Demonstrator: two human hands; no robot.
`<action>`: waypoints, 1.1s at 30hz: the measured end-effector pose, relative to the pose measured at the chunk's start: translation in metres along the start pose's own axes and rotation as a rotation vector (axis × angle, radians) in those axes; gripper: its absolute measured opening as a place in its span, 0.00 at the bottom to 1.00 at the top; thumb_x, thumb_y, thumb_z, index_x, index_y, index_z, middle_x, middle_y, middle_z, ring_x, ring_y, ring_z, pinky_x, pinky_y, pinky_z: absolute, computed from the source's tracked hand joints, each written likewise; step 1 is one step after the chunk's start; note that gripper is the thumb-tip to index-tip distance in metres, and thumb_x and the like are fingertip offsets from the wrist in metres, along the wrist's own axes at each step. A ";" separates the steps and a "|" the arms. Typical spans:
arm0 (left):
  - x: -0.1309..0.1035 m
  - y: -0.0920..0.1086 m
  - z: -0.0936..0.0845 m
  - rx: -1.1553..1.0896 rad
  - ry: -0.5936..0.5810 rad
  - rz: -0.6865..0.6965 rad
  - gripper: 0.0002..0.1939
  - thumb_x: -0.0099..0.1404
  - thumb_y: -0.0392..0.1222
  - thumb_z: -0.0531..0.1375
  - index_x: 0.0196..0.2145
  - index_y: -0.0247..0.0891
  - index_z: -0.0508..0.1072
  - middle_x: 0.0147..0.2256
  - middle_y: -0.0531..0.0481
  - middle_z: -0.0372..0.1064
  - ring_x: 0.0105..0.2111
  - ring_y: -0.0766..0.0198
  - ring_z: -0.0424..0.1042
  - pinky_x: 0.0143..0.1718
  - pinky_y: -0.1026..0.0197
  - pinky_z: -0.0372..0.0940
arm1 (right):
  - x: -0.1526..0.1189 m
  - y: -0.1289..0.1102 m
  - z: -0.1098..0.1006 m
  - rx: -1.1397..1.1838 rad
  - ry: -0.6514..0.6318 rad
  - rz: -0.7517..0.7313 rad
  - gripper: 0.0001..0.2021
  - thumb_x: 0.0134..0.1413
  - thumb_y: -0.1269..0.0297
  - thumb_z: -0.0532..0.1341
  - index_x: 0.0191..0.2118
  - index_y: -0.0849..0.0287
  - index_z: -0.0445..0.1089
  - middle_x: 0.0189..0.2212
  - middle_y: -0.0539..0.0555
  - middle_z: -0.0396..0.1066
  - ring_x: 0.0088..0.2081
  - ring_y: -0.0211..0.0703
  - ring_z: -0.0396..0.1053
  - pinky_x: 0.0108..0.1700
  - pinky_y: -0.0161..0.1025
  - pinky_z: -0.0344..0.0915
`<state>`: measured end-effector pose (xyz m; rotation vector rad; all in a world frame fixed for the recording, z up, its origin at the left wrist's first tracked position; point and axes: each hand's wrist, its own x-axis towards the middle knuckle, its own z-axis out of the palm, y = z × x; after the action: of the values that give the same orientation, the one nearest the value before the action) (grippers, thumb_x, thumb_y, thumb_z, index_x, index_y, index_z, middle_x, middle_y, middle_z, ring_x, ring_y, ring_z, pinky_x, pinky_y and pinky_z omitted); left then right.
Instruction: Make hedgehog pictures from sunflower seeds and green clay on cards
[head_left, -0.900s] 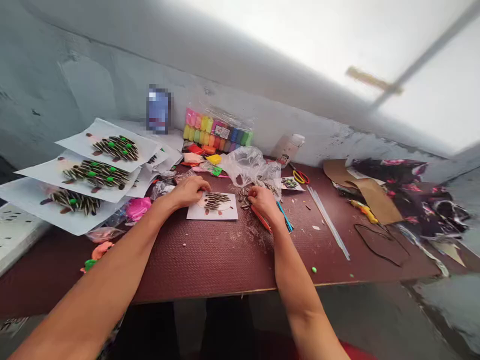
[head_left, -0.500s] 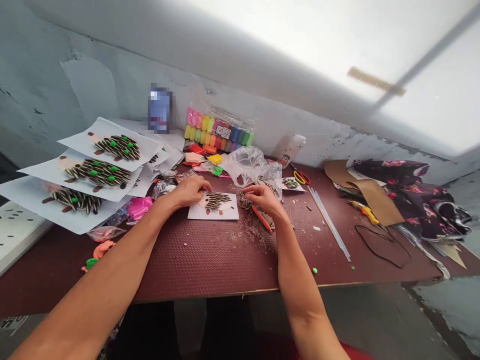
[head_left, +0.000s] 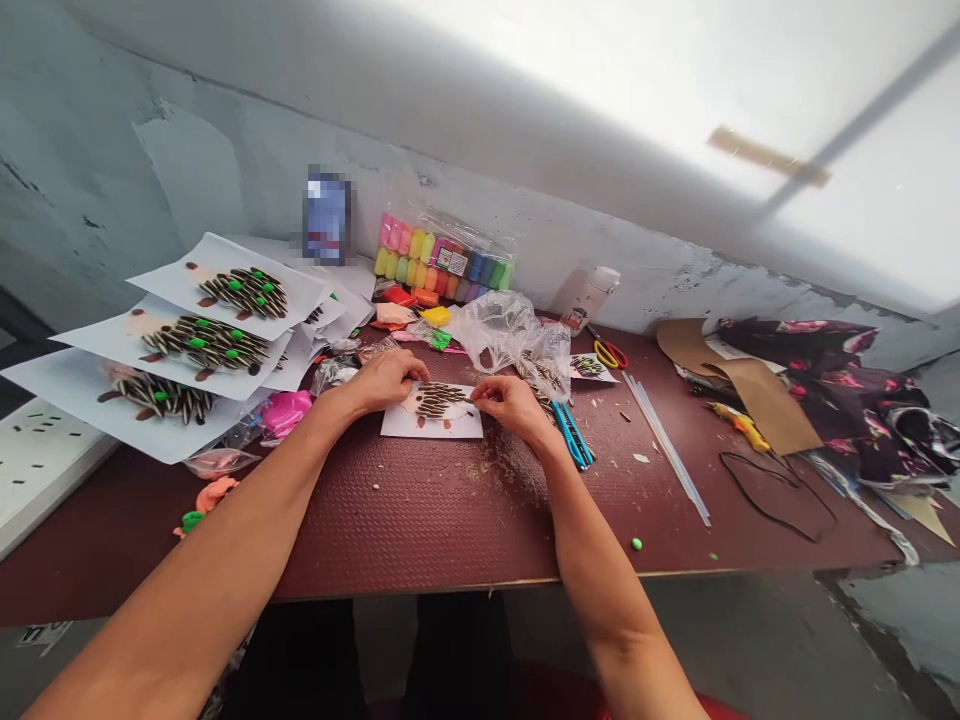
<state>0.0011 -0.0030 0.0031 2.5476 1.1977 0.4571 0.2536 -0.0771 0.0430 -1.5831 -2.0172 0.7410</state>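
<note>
A white card [head_left: 405, 430] with a half-finished seed hedgehog [head_left: 441, 402] is lying flat on the maroon tabletop [head_left: 420, 520], between the two hands. The left hand [head_left: 385, 383] is curling its fingers down at the card's upper left edge and touching it; whether it is pinching or only pressing, I cannot tell. The right hand [head_left: 508, 405] is bringing thumb and fingertips together at the card's right edge; whether a seed is sitting between them is too small to tell. Just beyond that hand, loose sunflower seeds [head_left: 541, 374] are spilling near a clear plastic bag [head_left: 487, 335], and a blue slim tool [head_left: 574, 440] is lying beside its wrist. Farther right, scissors [head_left: 611, 354], clear glue sticks [head_left: 667, 450] and a yellow glue gun [head_left: 739, 427] are resting on the table. Along the wall, a pack of coloured clay [head_left: 446, 262] and a white bottle [head_left: 592, 300] are standing. To the left, larger hedgehog sheets [head_left: 180, 300] are overlapping in a stack, with pink clay [head_left: 285, 412] lying beside them
</note>
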 end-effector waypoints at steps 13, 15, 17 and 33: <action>-0.001 0.002 0.000 0.000 0.004 -0.014 0.23 0.54 0.32 0.54 0.43 0.41 0.82 0.38 0.47 0.76 0.40 0.57 0.73 0.44 0.60 0.67 | -0.002 -0.014 0.009 -0.320 0.045 -0.026 0.09 0.55 0.72 0.61 0.35 0.57 0.80 0.30 0.51 0.77 0.31 0.39 0.68 0.35 0.33 0.54; -0.001 0.002 0.000 0.003 0.004 -0.012 0.23 0.54 0.32 0.54 0.43 0.42 0.82 0.38 0.47 0.76 0.40 0.58 0.73 0.44 0.60 0.66 | -0.003 -0.016 0.009 -0.352 0.040 -0.021 0.10 0.56 0.72 0.61 0.36 0.56 0.80 0.31 0.52 0.78 0.32 0.40 0.68 0.35 0.34 0.54; -0.001 0.002 0.000 0.008 0.006 -0.009 0.23 0.54 0.32 0.54 0.43 0.42 0.82 0.38 0.47 0.77 0.41 0.58 0.72 0.45 0.60 0.66 | -0.004 -0.017 0.009 -0.371 0.041 -0.010 0.10 0.56 0.73 0.61 0.37 0.56 0.80 0.32 0.52 0.79 0.32 0.41 0.69 0.35 0.34 0.55; -0.001 0.003 -0.001 -0.006 0.001 -0.023 0.23 0.55 0.32 0.54 0.43 0.42 0.83 0.38 0.47 0.76 0.41 0.57 0.73 0.44 0.60 0.67 | -0.002 -0.017 0.013 -0.390 0.005 -0.036 0.11 0.58 0.72 0.61 0.39 0.56 0.81 0.35 0.53 0.79 0.36 0.43 0.70 0.38 0.34 0.58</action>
<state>0.0021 -0.0053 0.0048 2.5263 1.2225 0.4556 0.2332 -0.0843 0.0442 -1.7446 -2.2809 0.3407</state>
